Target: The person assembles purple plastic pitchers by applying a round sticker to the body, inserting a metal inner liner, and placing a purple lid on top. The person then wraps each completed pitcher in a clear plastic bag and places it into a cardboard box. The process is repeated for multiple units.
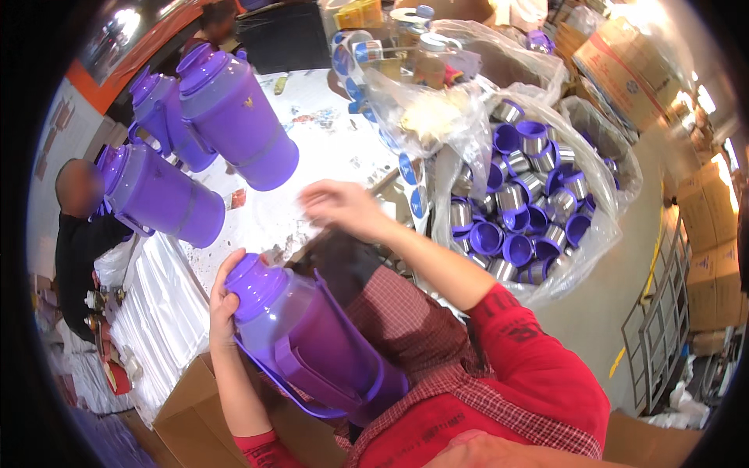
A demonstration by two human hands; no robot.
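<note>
A large purple thermos flask [300,320] leans against my lap, its neck toward the table and its carrying handle facing me. My left hand [224,308] is closed round the side of its neck, thumb at the collar. Over the edge of the white table, my right hand [343,209] is apart from the flask with its fingers loosely stretched and nothing visible in them. Beyond my hands stand three similar purple flasks: a front one [165,195], a tall one [238,117] and one partly hidden behind them [168,117].
On the right, a clear plastic bag [605,242] holds several purple-and-steel cups [511,199]. A strip of blue round stickers [409,168] hangs at the table's [320,101] right edge. A cardboard box [195,405] is at lower left. Another person [78,242] is at far left, one more beyond the table.
</note>
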